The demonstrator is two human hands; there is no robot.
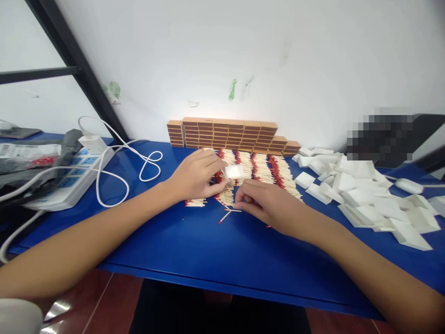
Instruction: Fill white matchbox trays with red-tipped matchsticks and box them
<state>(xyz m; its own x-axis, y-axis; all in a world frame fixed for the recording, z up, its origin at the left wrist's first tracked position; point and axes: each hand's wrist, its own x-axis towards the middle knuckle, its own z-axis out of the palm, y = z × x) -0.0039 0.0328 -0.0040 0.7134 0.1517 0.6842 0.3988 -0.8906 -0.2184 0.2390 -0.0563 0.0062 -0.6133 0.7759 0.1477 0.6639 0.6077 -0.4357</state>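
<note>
In my left hand (199,174) is a small white matchbox tray (234,172), pinched between thumb and fingers above the matches. Rows of red-tipped matches (261,169) lie on the blue table beneath and behind both hands. My right hand (259,199) is just right of the tray, its fingers curled together low over the matches. A loose match (233,210) touches or lies right by its fingertips; whether it is gripped I cannot make out. Another single match (224,216) lies slantwise on the table in front.
Stacked matchboxes (229,133) stand against the white wall behind the matches. A heap of white trays (368,190) spreads over the right side of the blue table (208,246). To the left are a power strip (74,178), a looped white cable (153,160) and a grey plastic bag (41,157).
</note>
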